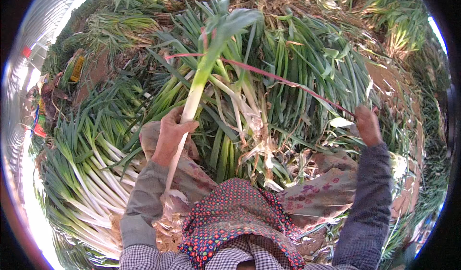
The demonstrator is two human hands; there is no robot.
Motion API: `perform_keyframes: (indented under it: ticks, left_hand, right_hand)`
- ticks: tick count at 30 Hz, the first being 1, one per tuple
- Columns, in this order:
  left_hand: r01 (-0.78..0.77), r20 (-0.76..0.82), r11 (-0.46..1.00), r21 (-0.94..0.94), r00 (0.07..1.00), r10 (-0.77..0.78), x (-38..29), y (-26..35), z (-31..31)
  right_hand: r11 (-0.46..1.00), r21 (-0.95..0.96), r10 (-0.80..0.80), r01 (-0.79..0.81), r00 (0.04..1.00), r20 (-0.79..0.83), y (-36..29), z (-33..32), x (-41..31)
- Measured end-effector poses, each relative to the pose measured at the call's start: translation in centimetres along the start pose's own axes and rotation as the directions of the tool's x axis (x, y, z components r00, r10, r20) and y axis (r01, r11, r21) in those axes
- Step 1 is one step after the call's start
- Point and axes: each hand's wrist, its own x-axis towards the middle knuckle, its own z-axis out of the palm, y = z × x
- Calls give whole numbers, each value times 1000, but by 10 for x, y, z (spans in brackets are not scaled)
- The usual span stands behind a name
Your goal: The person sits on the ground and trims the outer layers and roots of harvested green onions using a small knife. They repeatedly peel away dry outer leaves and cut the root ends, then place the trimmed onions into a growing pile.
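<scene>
My left hand (176,129) is closed around the white shaft of a large green onion (193,100). Its blurred green leaves point away from me, and its root end hangs over my left forearm's inner side. Out to the right, my right hand (367,126) grips one end of a thin reddish strip (277,77). The strip runs taut-looking to the left and crosses at the held onion's leaves; whether it passes behind or around them I cannot tell. Beneath lie several loose green onions with dry roots (257,124). A pale scrap (340,122) shows beside my right hand.
On the left lies a pile of cleaned green onions (104,183) with white shafts. A big leafy heap (306,61) spreads ahead and right. My patterned trouser legs (320,194) and dotted cloth (237,205) are close below. A yellow crate (77,69) stands far left.
</scene>
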Motion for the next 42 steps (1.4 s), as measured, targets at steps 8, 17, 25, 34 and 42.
perform_keyframes:
  ticks: [8, 17, 25, 34, 42]
  left_hand:
    - [-518, 300, 471, 714, 834, 463, 39, 13, 65]
    - [-463, 538, -294, 836, 588, 604, 65, 54, -9]
    - [144, 64, -217, 966, 677, 733, 138, 107, -160]
    - [-199, -274, 907, 371, 910, 312, 197, 91, -88]
    - [-199, -150, 979, 41, 968, 203, 183, 71, -45]
  right_hand:
    - [974, -40, 215, -224, 963, -160, 26, -73, -154]
    - [987, -117, 95, -108, 990, -104, 101, -50, -148]
    - [572, -376, 635, -729, 684, -359, 277, -187, -389]
    - [198, -619, 936, -760, 333, -110, 261, -138, -546]
    - [984, -90, -162, 155, 984, -79, 108, -15, -36]
